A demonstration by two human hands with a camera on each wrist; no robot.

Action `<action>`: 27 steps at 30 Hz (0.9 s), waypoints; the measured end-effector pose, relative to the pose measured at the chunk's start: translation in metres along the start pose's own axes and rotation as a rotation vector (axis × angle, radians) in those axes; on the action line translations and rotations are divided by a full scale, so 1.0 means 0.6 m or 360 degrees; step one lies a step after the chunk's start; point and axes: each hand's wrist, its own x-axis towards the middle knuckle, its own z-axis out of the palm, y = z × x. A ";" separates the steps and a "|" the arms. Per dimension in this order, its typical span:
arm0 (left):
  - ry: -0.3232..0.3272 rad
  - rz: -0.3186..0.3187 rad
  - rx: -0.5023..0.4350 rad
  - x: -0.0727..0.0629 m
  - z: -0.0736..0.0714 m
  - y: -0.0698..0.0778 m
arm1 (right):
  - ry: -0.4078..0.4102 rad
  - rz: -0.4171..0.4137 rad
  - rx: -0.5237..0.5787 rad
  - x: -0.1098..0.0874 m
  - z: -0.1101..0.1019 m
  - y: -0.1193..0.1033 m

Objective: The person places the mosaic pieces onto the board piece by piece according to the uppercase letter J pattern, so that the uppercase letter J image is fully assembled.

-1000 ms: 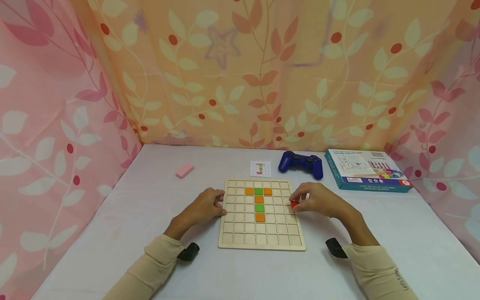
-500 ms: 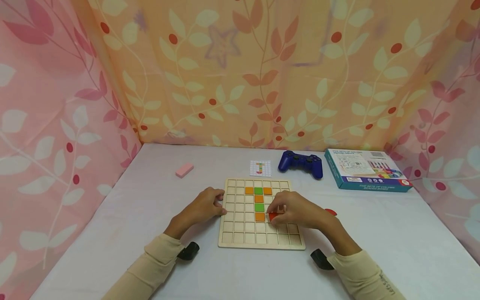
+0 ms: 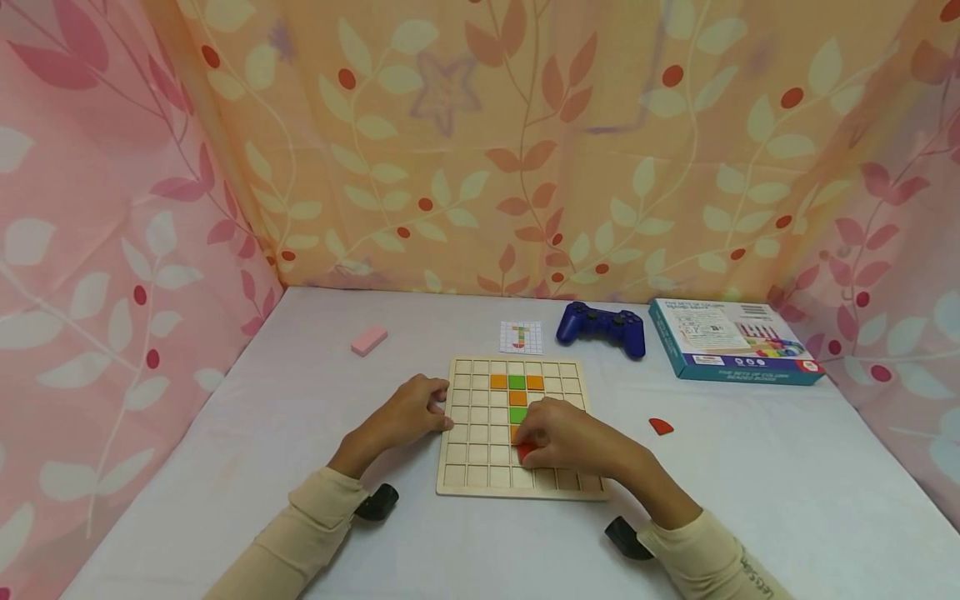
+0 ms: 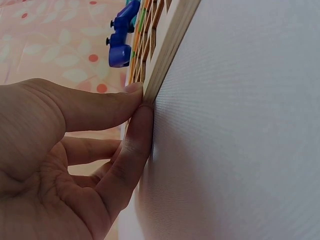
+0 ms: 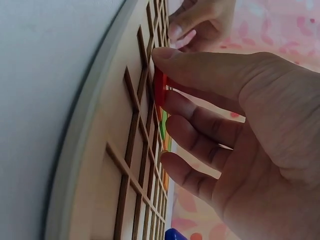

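Observation:
A wooden grid board (image 3: 468, 477) lies on the white table, with orange and green square tiles set in some of its cells. At its left edge my left hand (image 3: 403, 410) pinches the rim between thumb and index finger; the left wrist view shows the fingertips (image 4: 142, 112) at that edge. Over the board's lower middle, my right hand (image 3: 573, 437) pinches a red tile (image 5: 160, 86) just below the lowest orange tile. Fingers hide part of the red tile's outline. It looks tilted on edge against the cells in the right wrist view.
A red quarter-round tile (image 3: 661, 427) lies right of the board. Behind the board are a printed pattern card (image 3: 531, 339), a blue game controller (image 3: 602, 329) and a pink block (image 3: 369, 341). At the back right sits a flat box (image 3: 738, 342).
My right hand has carried the red tile from the board's right edge leftward and toward me, to below the orange tile. Another red tile on the table has come into view. My left hand stays put.

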 end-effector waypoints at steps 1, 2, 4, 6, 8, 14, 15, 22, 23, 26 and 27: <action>0.0000 -0.0004 -0.0002 0.000 0.000 0.000 | 0.0000 -0.0010 -0.0010 0.001 0.001 -0.001; -0.0001 -0.0007 -0.0004 0.001 -0.001 0.000 | 0.0002 -0.0022 -0.0022 0.001 0.002 -0.002; 0.0000 -0.0014 -0.0006 0.001 -0.001 0.000 | 0.0004 -0.0027 -0.0040 0.002 0.003 -0.004; 0.0003 -0.0021 -0.0010 0.002 -0.001 -0.001 | 0.0009 -0.0026 -0.0041 0.002 0.002 -0.006; 0.0002 -0.0025 -0.0014 0.002 -0.001 -0.001 | 0.0009 -0.0024 -0.0037 0.003 0.002 -0.007; 0.0002 -0.0025 -0.0017 0.002 -0.001 -0.001 | 0.0007 -0.0023 -0.0012 0.001 -0.001 -0.005; 0.0003 -0.0028 -0.0021 0.002 0.000 -0.002 | 0.0006 -0.0021 -0.0010 0.001 -0.001 -0.005; -0.0003 -0.0033 -0.0020 0.002 0.000 -0.001 | -0.0006 -0.0006 -0.0003 0.000 -0.001 -0.005; -0.0004 -0.0031 -0.0018 0.002 0.000 -0.001 | -0.0008 0.0006 0.0007 0.000 -0.001 -0.006; -0.0002 -0.0032 -0.0010 0.001 0.000 0.001 | -0.0007 0.0036 0.0045 0.001 0.000 -0.007; -0.0001 -0.0031 -0.0008 0.001 0.000 0.001 | -0.0003 0.0039 0.0055 0.001 0.000 -0.007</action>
